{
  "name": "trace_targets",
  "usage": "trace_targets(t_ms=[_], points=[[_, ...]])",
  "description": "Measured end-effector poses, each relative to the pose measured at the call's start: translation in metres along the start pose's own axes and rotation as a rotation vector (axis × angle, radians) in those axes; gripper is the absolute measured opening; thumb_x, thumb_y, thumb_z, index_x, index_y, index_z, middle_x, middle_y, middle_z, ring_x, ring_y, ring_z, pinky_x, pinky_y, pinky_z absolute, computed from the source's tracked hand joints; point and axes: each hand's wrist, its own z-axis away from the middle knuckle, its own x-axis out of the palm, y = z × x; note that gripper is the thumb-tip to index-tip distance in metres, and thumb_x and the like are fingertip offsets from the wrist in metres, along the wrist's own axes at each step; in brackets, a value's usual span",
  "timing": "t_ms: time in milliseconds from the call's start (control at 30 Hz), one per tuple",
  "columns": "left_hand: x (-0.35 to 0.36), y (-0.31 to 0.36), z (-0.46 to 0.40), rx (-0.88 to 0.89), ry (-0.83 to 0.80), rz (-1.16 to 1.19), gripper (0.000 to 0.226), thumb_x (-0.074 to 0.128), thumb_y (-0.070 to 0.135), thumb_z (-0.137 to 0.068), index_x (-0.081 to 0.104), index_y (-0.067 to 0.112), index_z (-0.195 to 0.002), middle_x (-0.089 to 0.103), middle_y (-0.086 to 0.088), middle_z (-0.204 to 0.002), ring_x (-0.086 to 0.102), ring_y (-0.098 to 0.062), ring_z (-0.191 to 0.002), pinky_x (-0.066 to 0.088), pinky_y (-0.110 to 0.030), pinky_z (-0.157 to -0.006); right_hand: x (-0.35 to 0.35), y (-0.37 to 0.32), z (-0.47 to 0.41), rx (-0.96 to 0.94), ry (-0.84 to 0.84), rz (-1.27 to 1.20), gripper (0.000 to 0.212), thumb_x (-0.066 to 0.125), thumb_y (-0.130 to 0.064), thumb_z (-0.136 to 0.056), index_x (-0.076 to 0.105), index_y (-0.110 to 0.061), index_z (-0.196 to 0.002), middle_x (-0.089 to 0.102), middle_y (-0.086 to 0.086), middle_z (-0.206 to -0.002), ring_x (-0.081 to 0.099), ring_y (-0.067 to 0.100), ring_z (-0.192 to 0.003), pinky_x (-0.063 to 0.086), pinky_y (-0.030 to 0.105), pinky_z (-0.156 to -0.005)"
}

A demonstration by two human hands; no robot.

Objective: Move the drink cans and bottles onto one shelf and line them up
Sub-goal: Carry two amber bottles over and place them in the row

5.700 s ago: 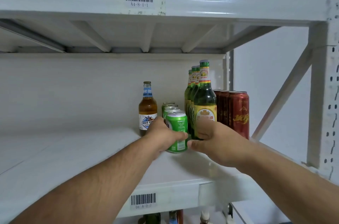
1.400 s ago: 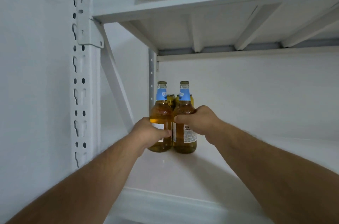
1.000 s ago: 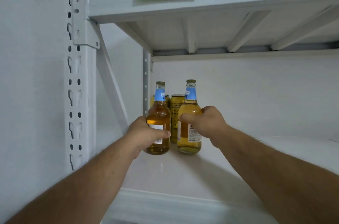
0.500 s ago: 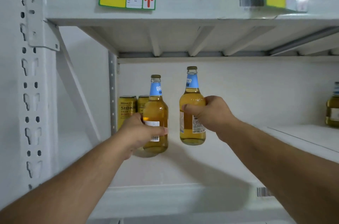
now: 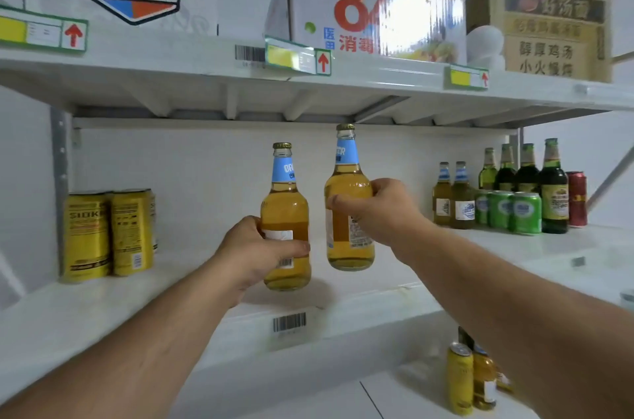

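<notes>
both amber bottles now lifted rightward, left hand and right hand gripping one each.

Bright, even light fills the white shelf, with only a faint shadow beneath the raised bottles. Glare whitens the front of the box marked 8. Edges bow from the wide lens, and the brown carton looks smeared.

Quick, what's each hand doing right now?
Left hand: grips the lower amber bottle.
Right hand: grips the higher amber bottle.
</notes>
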Motion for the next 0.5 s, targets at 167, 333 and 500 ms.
trace_targets(t_ms=[167, 333, 500], points=[[0.075, 0.041, 0.026, 0.027, -0.083, 0.034, 0.054, 0.093, 0.031, -0.069, 0.062, 0.023, -0.113, 0.072, 0.001, -0.104, 0.069, -0.016, -0.092, 0.054, -0.033, -0.075, -0.083, 0.014, 0.014, 0.011, 0.048, 0.042, 0.053, 0.083, -0.042, -0.077, 0.058, -0.017, -0.117, 0.069, 0.002, -0.100, 0.069, 0.018, -0.088, 0.055, 0.033, -0.069], [0.143, 0.069, 0.046, 0.030, -0.168, 0.066, 0.055, 0.093, 0.032, -0.070, 0.058, 0.024, -0.112, 0.070, 0.002, -0.105, 0.067, -0.015, -0.092, 0.052, -0.034, -0.079, -0.156, 0.032, 0.024, 0.027, 0.110, 0.060, 0.050, 0.085, -0.041, -0.074, 0.064, -0.017, -0.112, 0.073, 0.003, -0.097, 0.072, 0.020, -0.086, 0.060, 0.040, -0.078], [0.200, 0.090, 0.050, 0.045, -0.233, 0.061, 0.052, 0.092, 0.032, -0.071, 0.059, 0.025, -0.111, 0.071, 0.002, -0.104, 0.068, -0.015, -0.091, 0.052, -0.034, -0.078, -0.213, 0.051, 0.025, 0.036, 0.159, 0.066, 0.041, 0.085, -0.039, -0.076, 0.069, -0.016, -0.106, 0.075, 0.004, -0.092, 0.074, 0.019, -0.083, 0.060, 0.037, -0.075]])
